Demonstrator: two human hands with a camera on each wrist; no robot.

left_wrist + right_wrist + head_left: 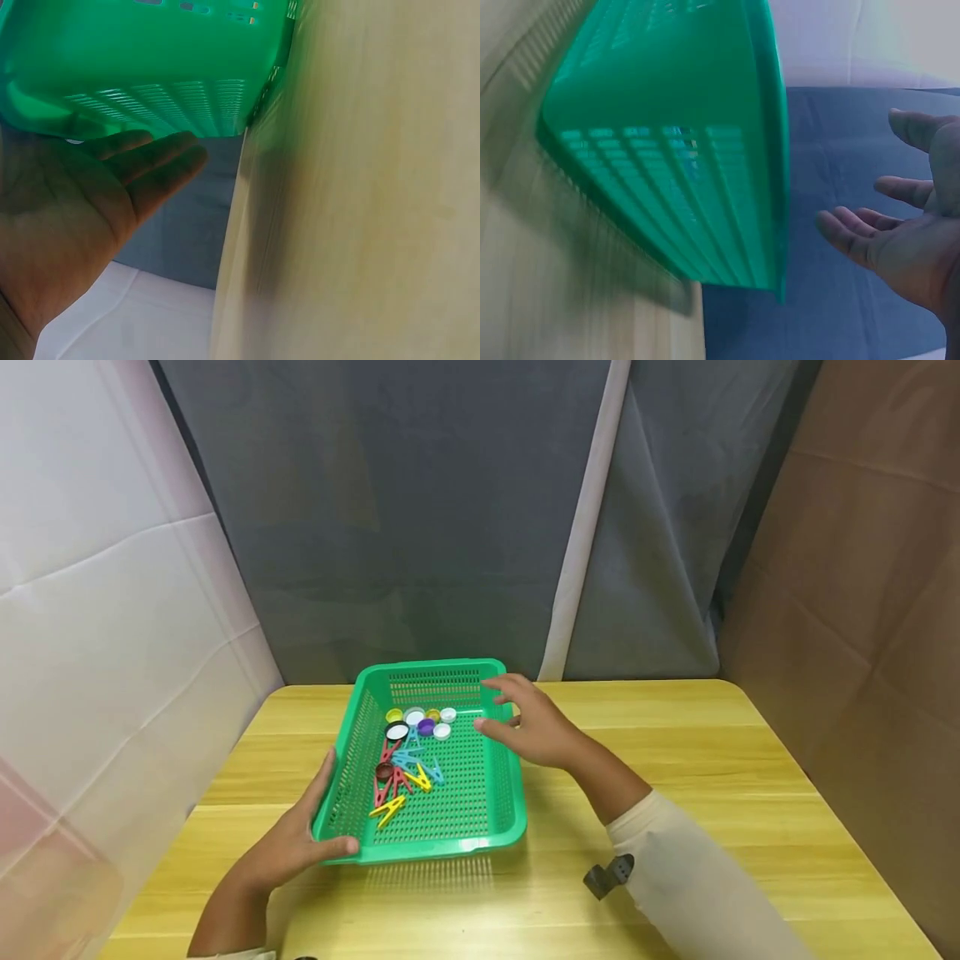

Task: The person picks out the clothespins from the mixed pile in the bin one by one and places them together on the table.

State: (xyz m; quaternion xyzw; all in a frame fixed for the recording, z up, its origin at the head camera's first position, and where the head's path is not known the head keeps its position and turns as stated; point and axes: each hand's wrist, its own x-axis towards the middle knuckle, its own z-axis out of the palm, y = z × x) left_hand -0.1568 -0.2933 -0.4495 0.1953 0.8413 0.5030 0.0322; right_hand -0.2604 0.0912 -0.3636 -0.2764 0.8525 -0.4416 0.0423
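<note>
A green plastic basket (480,842) with slotted walls stands on the wooden table in the head view. Clothespins (408,758) in red, blue and yellow lie in its left half. Several round bottle caps (426,727), white, purple, yellow and black-rimmed, sit behind them, and a brown cap (384,771) lies among the clothespins. My left hand (288,843) rests on the basket's front left corner, thumb along the front rim and straight fingers by the left wall. Over the right rim, my right hand (536,727) hovers with fingers spread and nothing in them.
The wooden table (675,743) extends right of the basket. Grey curtain (450,527) hangs behind its far edge, with a white cloth (112,568) on the left and a brown one (862,593) on the right. A dark strap piece (609,875) is on the right sleeve.
</note>
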